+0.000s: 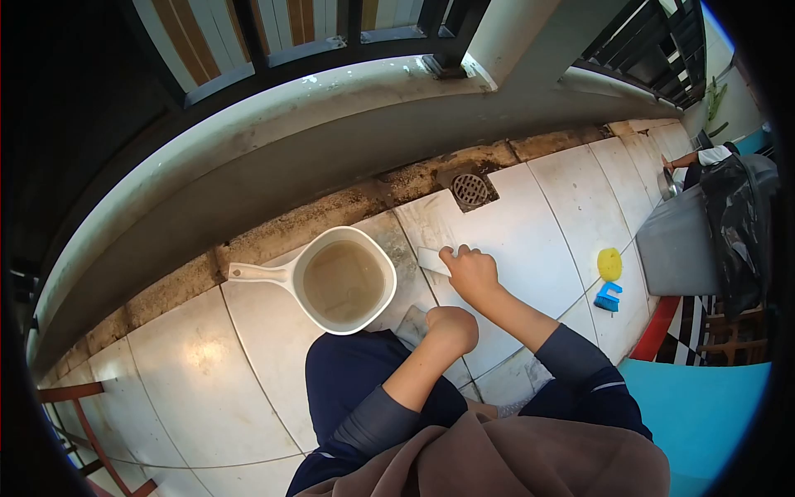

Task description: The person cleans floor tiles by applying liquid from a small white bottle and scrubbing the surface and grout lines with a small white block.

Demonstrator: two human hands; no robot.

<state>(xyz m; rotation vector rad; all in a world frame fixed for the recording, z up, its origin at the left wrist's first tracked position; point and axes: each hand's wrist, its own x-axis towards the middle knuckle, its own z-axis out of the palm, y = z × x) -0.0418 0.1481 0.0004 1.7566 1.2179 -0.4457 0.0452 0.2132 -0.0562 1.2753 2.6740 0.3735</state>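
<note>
My right hand (472, 272) is closed around a pale, flat rectangular piece (433, 261) that rests on the white floor tiles (522, 215) near a grout line. Bent at the wrist, my left hand (452, 330) hangs in front of my knees, its fingers mostly hidden; a greyish cloth-like thing (411, 325) shows beside it. To the left of both hands stands a white dipper (387, 286) of cloudy water, its handle pointing left. A round drain grate (470, 190) lies beyond my right hand.
A yellow sponge (609, 264) and a blue brush (608, 296) lie at the right. Behind them stands a grey bin (681, 244) with a black bag. Another person's arm (681, 161) reaches to the floor at far right. A low wall (348, 149) with dark railings runs along the dirty floor edge.
</note>
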